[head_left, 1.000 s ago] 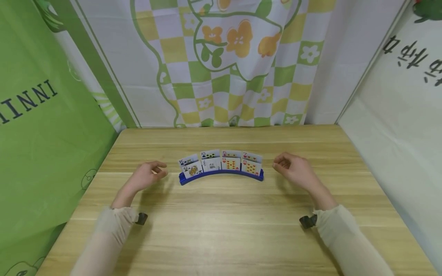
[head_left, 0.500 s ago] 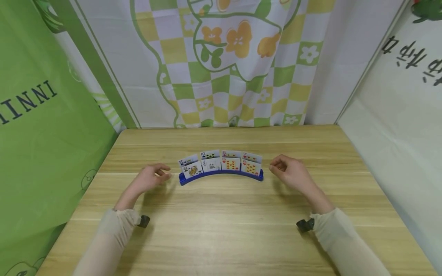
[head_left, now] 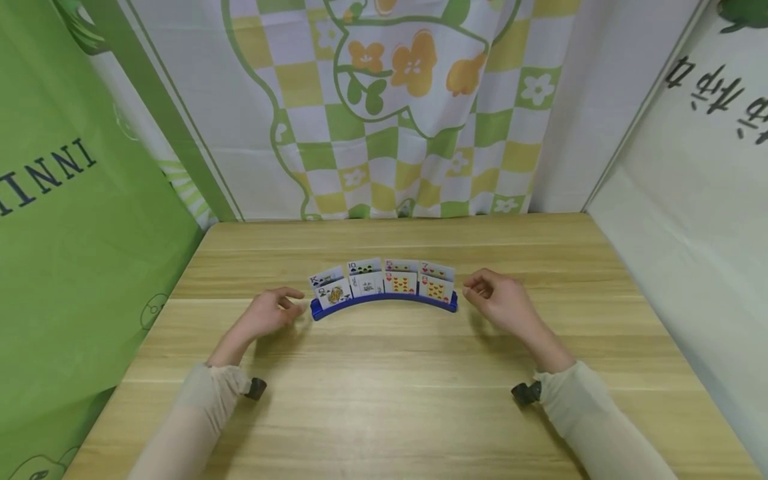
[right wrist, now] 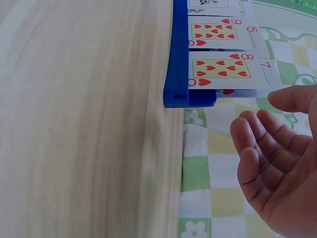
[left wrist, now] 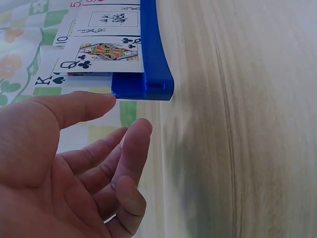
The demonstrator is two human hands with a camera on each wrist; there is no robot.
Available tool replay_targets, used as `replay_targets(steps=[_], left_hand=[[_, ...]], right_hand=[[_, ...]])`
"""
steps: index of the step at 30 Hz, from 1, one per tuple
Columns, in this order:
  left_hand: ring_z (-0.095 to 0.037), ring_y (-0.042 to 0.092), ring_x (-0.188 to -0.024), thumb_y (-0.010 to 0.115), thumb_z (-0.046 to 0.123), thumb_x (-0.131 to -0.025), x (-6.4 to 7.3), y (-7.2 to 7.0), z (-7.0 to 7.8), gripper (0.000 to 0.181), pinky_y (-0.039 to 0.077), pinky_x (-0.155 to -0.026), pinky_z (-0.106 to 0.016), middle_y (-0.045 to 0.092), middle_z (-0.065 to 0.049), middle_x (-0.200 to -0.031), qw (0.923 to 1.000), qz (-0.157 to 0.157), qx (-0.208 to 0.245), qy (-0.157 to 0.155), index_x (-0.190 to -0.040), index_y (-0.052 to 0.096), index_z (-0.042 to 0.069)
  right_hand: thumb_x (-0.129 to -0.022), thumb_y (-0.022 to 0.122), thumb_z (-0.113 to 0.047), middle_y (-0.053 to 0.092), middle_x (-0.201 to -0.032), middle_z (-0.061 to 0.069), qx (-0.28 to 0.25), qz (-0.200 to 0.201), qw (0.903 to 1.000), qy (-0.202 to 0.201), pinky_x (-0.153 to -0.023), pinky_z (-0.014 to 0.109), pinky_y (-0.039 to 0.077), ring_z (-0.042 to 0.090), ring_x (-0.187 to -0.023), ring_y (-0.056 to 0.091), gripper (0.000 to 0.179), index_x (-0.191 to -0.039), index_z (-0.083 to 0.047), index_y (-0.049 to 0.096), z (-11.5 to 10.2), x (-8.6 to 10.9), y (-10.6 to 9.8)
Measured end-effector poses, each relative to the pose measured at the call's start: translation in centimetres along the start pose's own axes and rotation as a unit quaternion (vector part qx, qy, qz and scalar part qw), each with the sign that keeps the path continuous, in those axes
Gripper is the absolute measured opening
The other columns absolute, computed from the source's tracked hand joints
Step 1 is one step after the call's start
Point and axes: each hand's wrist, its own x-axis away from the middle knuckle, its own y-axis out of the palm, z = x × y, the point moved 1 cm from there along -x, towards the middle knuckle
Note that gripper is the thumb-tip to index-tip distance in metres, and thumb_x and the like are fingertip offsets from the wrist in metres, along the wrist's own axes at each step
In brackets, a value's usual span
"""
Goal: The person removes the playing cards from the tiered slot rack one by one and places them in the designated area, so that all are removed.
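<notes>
A blue curved card holder (head_left: 360, 301) stands on the wooden table with playing cards upright in two rows. Its front row has a queen of clubs (left wrist: 109, 57) at the left end, a joker (head_left: 367, 285), a nine of hearts (right wrist: 214, 32) and an eight of hearts (right wrist: 218, 69). My left hand (head_left: 271, 313) is beside the holder's left end, its fingers loosely bent with nothing in them; whether a fingertip touches the plastic I cannot tell. Just off the right end, my right hand (head_left: 504, 301) also holds nothing, fingers relaxed and slightly curled.
Behind the front cards rise a king of spades (head_left: 327, 276), a ten, a five and a seven. The wooden table (head_left: 384, 400) ends at a checked curtain (head_left: 408, 153). Green cloth (head_left: 72, 267) hangs on the left, white cloth (head_left: 690, 220) on the right.
Both hands have moved inward, the left one rightward and the right one leftward, closer to the holder's ends. Holder and cards have stayed in place.
</notes>
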Motion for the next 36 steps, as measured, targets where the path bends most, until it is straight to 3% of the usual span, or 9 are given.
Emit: replay_targets(steps=[9,36], left_hand=[[-0.018,0.069,-0.070,0.065,0.025,-0.095,0.0,0.6,-0.2,0.042,0.053,-0.070,-0.032,0.074,-0.014,-0.097,0.9999,-0.003,0.012,0.001,-0.130,0.060,0.002],[-0.016,0.069,-0.070,0.065,0.024,-0.096,-0.7,2.5,-0.6,0.039,0.052,-0.071,-0.029,0.074,-0.008,-0.090,0.9974,-0.013,0.054,-0.045,-0.128,0.060,0.004]], right_hand=[[-0.093,0.067,-0.019,0.073,-0.093,0.008,-0.010,0.001,1.0000,0.000,-0.072,0.032,0.055,0.019,-0.079,0.067,0.017,-0.105,-0.007,0.068,-0.1,0.0,0.7],[-0.093,0.067,-0.017,0.073,-0.091,0.008,-0.018,0.024,0.9995,0.002,-0.069,0.029,0.054,0.017,-0.076,0.067,0.014,-0.103,-0.008,0.069,-0.8,-0.2,1.5]])
